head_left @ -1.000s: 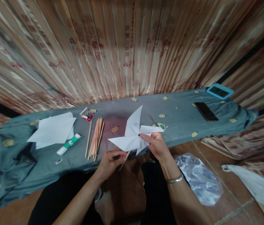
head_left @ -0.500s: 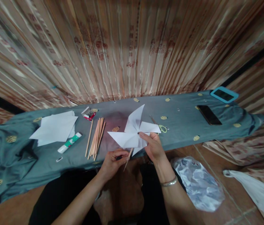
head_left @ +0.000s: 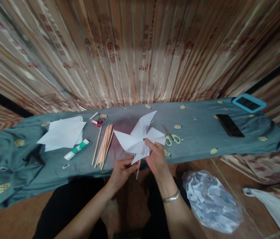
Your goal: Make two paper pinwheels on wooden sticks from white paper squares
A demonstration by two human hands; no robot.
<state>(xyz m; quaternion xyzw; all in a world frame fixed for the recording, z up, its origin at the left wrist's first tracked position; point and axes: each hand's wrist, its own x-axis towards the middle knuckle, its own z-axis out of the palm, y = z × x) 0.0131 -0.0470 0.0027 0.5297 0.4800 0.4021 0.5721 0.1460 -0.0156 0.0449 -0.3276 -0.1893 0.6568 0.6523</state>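
Observation:
A white paper pinwheel (head_left: 137, 136) with pointed blades is held over the front edge of the cloth-covered table. My right hand (head_left: 156, 157) pinches it at the centre, the thumb by a small dark pin head (head_left: 144, 138). Below the blades, the fingers of my left hand (head_left: 121, 172) are closed on a thin wooden stick (head_left: 138, 171), whose upper part is hidden behind the paper. Just right of the pinwheel lie scissors (head_left: 171, 137) with light green handles.
Left on the table (head_left: 196, 129) are paper sheets (head_left: 62, 132), a glue stick (head_left: 76, 150), several wooden sticks (head_left: 104, 146) and a small red box (head_left: 97, 120). A phone (head_left: 230, 125) and a blue-framed device (head_left: 249, 103) lie right. A plastic bag of paper scraps (head_left: 213, 200) sits on the floor.
The pinwheel has turned a little in my hands, and the stick now hangs more upright. The scissors show more fully. The whole view has shifted slightly.

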